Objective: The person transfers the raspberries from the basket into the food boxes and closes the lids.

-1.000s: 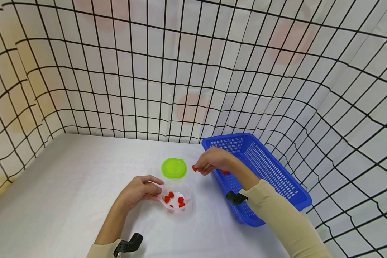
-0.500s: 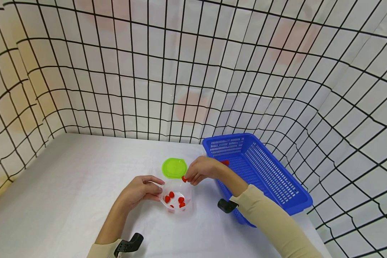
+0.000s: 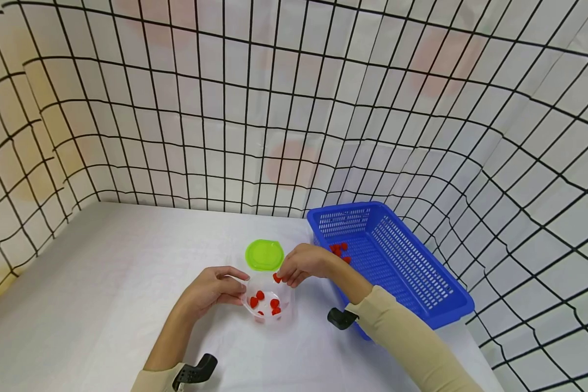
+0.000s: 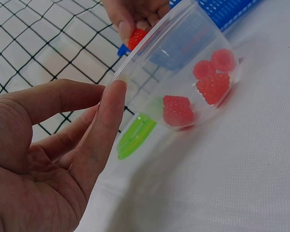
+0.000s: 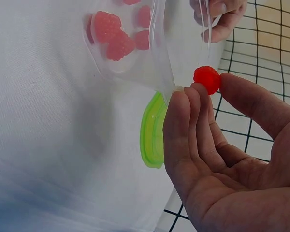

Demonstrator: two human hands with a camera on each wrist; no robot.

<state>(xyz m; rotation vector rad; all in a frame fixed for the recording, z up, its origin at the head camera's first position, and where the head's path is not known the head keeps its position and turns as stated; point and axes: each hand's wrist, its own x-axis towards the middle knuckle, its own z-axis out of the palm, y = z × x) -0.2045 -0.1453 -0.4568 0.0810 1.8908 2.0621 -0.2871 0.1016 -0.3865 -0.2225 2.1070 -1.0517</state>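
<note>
A clear plastic bowl (image 3: pixel 285 291) stands on the white table with several raspberries (image 4: pixel 213 88) in its bottom. My left hand (image 3: pixel 219 287) pinches the bowl's left rim between thumb and fingers. Over the far right rim, my right hand (image 3: pixel 302 265) holds one red raspberry (image 5: pixel 207 79) between thumb and fingertips. In the right wrist view its other fingers lie close against the bowl's rim; whether they touch it I cannot tell. Just behind the bowl lies a bright green lid (image 3: pixel 264 255).
A blue perforated basket (image 3: pixel 411 267) stands to the right, under the right forearm, with several more raspberries (image 3: pixel 338 249) at its near left side. Black wire mesh (image 3: pixel 235 120) backed by pale cloth encloses the table (image 3: pixel 103 283) at the back and sides.
My right hand has moved left and nearer, from beside the basket to the bowl's rim, carrying the raspberry. More raspberries in the basket have come into sight. My left hand stays put.
</note>
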